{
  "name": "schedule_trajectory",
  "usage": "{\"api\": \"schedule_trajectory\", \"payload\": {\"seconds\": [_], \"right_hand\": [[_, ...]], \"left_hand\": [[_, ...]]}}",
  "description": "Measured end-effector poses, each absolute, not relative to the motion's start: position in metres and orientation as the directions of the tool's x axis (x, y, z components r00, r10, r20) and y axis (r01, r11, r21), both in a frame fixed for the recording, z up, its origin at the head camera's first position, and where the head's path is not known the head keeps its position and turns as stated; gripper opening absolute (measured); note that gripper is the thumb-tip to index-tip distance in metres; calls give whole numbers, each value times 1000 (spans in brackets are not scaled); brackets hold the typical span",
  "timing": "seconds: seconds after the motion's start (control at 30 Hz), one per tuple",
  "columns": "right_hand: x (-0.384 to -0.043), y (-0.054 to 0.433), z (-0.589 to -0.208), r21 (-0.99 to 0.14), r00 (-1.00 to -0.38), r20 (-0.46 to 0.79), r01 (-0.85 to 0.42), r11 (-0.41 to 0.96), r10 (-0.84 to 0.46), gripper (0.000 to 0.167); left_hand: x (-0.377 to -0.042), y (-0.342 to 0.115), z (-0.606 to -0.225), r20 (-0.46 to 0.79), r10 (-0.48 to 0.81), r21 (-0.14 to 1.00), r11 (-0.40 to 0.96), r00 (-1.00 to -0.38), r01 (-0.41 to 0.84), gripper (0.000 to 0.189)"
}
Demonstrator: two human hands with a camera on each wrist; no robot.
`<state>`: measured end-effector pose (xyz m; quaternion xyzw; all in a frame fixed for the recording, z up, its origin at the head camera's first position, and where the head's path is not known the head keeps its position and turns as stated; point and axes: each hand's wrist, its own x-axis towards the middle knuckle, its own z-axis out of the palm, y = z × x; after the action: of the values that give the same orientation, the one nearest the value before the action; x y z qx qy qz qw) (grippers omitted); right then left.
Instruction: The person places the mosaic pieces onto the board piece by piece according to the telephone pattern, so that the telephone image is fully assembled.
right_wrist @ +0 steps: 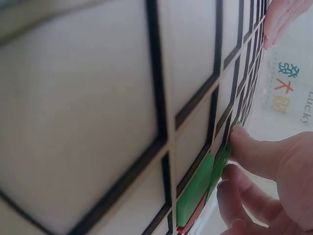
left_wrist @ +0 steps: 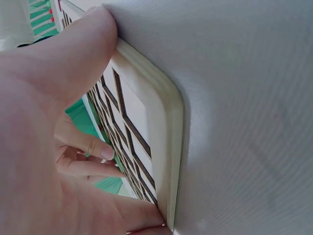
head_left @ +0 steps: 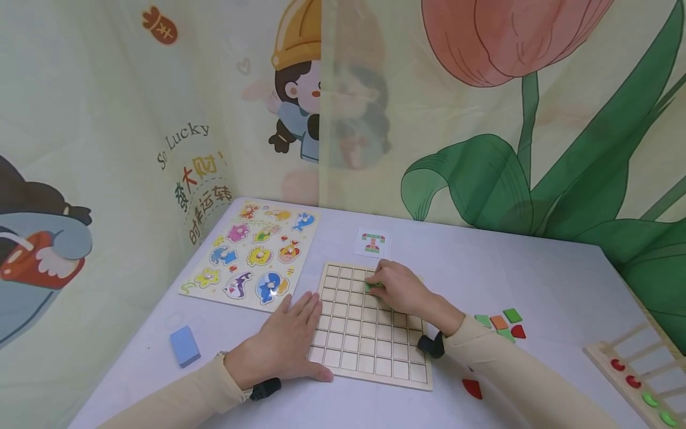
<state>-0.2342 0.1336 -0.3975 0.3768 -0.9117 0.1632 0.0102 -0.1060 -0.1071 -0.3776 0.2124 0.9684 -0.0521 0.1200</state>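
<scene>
A wooden grid board (head_left: 351, 326) lies on the white table. My left hand (head_left: 281, 342) rests along its left side, fingers stretched out and thumb at the near edge; the left wrist view shows the thumb (left_wrist: 93, 44) against the board's rim. Over the far part of the grid, my right hand (head_left: 399, 289) pinches a green tile (head_left: 371, 288) between thumb and fingers. The right wrist view shows that green tile (right_wrist: 221, 164) at the fingertips, with another green tile (right_wrist: 194, 195) and a reddish piece (right_wrist: 193, 216) beside it, partly hidden.
A pattern card (head_left: 373, 242) lies beyond the board. At left are an animal peg puzzle (head_left: 246, 256) and a blue block (head_left: 184, 347). Several loose tiles (head_left: 499, 322) and a red piece (head_left: 472, 389) lie at right, near a wooden rack (head_left: 616, 381) with red and green pieces.
</scene>
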Motion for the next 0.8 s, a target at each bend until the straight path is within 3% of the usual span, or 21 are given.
{"api": "schedule_trajectory", "payload": {"seconds": [0.47,0.8], "right_hand": [[-232,134,-398,-341,-746,130,-653,677,-654,30],[-224,156,-389,-386,-819,167,-567,728,-549,42]], "left_hand": [[-106,-108,-377,-253,397,-7,911,-882,412,124],[-105,-108,-377,-253,394,-9,912,-884,409,124]]}}
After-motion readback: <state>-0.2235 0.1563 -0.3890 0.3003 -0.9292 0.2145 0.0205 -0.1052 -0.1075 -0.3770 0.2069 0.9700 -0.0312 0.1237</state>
